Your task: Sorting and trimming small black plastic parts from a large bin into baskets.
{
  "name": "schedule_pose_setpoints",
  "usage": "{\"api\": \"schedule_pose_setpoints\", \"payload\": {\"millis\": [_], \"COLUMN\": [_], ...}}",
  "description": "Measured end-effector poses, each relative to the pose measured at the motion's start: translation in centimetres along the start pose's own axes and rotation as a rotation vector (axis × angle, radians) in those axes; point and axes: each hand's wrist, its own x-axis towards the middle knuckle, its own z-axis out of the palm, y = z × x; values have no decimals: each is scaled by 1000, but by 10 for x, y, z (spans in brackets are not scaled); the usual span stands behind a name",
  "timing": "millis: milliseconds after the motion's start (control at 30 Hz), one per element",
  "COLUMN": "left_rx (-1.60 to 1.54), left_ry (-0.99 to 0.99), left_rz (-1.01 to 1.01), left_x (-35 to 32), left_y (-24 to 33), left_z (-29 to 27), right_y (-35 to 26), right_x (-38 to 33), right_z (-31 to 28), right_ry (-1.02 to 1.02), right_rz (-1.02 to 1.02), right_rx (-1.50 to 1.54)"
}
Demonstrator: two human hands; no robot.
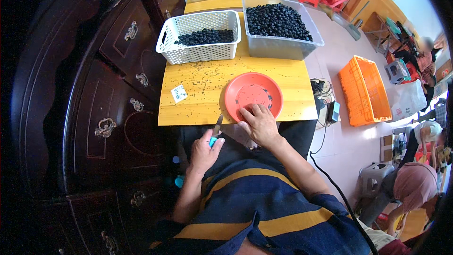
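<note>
My left hand (204, 150) is closed around the turquoise handle of a small knife (217, 126), its blade pointing up past the table's near edge. A shallow round red dish (234, 95) sits at that edge. My right hand (260, 126) reaches over the dish's near rim. Its fingers are bent and slightly apart inside the dish, with the thumb by the rim. Whatever lies under the fingertips is hidden. A few small dark pieces (269, 98) rest along the dish's right side.
A white perforated basket (198, 55) and a clear plastic bin (283, 47), both holding small round black pieces, stand at the table's far side. Dark crumbs and a white printed square (179, 93) lie on the yellow table (203, 113). Dark drawers (106, 127) rise left; an orange crate (361, 92) stands right.
</note>
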Motion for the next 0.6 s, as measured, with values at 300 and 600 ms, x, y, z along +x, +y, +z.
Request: {"api": "schedule_pose_setpoints", "payload": {"millis": [300, 600], "left_rx": [38, 69], "left_ry": [-99, -141], "left_rz": [-83, -76], "left_x": [2, 9], "left_y": [7, 2], "left_z": [5, 15], "right_y": [12, 20], "right_x": [-4, 0], "right_z": [13, 18], "right_ry": [75, 148], "right_rz": [-67, -62], "right_rx": [48, 90]}}
